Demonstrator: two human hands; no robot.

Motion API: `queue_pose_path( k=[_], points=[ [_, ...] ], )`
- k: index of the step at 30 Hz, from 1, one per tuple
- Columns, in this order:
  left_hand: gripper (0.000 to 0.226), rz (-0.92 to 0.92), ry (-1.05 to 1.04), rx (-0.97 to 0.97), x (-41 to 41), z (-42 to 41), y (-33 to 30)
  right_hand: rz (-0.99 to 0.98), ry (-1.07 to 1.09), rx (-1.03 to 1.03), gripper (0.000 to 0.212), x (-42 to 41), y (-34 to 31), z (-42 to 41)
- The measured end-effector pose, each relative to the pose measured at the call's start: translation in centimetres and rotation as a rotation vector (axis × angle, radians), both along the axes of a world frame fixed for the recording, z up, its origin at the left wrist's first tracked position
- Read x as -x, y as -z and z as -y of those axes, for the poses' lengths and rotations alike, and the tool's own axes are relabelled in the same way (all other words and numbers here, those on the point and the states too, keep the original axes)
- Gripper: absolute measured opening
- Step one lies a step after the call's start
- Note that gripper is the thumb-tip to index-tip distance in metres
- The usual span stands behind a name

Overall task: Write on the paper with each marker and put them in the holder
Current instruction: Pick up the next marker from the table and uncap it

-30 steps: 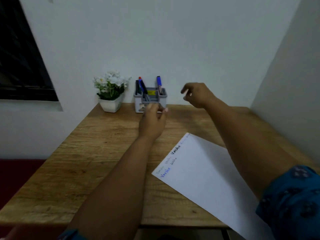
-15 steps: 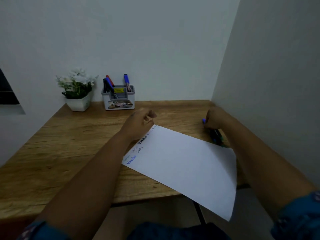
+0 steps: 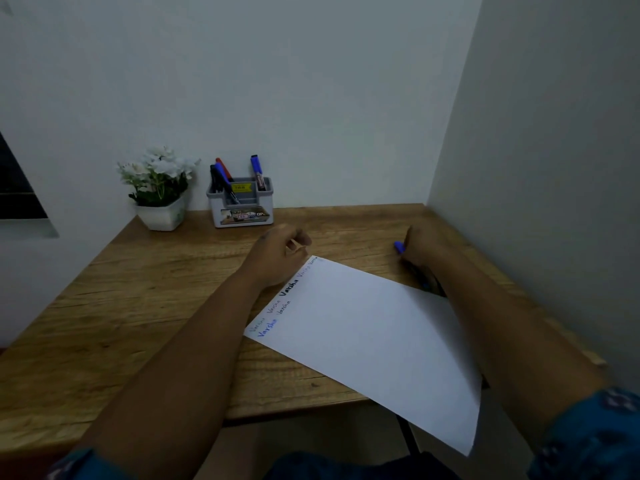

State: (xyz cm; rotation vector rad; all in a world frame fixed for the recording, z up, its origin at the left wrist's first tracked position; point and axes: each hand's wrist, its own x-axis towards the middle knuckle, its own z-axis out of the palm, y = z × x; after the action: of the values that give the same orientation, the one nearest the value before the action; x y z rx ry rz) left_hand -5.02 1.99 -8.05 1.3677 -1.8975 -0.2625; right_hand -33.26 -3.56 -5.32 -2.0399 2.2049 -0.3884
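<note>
A white sheet of paper [image 3: 374,337] lies slanted on the wooden desk [image 3: 138,306], with several handwritten words along its left edge. My left hand [image 3: 280,254] rests at the paper's far left corner, fingers loosely curled and holding nothing. My right hand [image 3: 424,245] grips a blue marker [image 3: 399,247] at the right side of the desk; only the marker's blue end shows. More dark markers [image 3: 431,284] lie under my right wrist. The grey holder [image 3: 242,206] stands at the back with several markers in it.
A white pot of white flowers [image 3: 159,188] stands left of the holder. Walls close the desk at the back and on the right. A dark window [image 3: 14,188] is at the far left. The paper's near corner overhangs the desk's front edge.
Both hands came back from the holder. My right hand dropped to the desk's right side and took a blue marker. My left hand settled at the paper's far corner.
</note>
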Motion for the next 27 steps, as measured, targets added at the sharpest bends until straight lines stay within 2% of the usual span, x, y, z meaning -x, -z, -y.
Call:
queue_pose_path(
  k=[3, 8, 10, 12, 14, 18, 21, 24, 27],
  points=[
    [0.016, 0.001, -0.004, 0.010, 0.2, -0.2, -0.1, 0.007, -0.116, -0.018, 0.022, -1.8, -0.6, 0.1],
    [0.044, -0.031, 0.021, 0.166, 0.9, -1.3, -1.2, 0.047, -0.526, 0.177, 0.024, -7.3, -1.7, -1.8],
    [0.038, -0.011, 0.054, 0.214, 0.9, -1.6, -1.5, 0.054, -0.733, 0.239, 0.018, -9.7, -1.4, -3.1],
    [0.024, 0.012, 0.099, 0.140, 0.7, -1.7, -1.5, 0.009, -0.831, 0.275, 0.019, -11.3, -1.2, -3.9],
    [0.020, 0.053, 0.105, 0.027, 0.1, -1.6, -1.3, -0.071, -0.843, 0.311, 0.022, -12.0, -0.9, -3.8],
    [0.022, 0.091, 0.110, -0.082, -0.7, -0.8, -1.5, 0.000, -0.892, 0.385, 0.024, -11.8, 0.0, -3.1],
    [0.028, 0.130, 0.071, -0.133, -0.6, -0.8, -2.0, -0.052, -0.917, 0.456, 0.021, -11.2, -0.1, -2.7],
    [0.041, 0.119, 0.010, -0.166, -0.7, -0.6, -2.0, -0.130, -0.885, 0.384, 0.026, -10.4, -1.0, -2.5],
    [0.045, 0.121, -0.112, -0.179, -1.3, -0.4, -1.8, -0.030, -0.874, 0.181, 0.034, -10.1, -1.8, -2.7]
  ],
)
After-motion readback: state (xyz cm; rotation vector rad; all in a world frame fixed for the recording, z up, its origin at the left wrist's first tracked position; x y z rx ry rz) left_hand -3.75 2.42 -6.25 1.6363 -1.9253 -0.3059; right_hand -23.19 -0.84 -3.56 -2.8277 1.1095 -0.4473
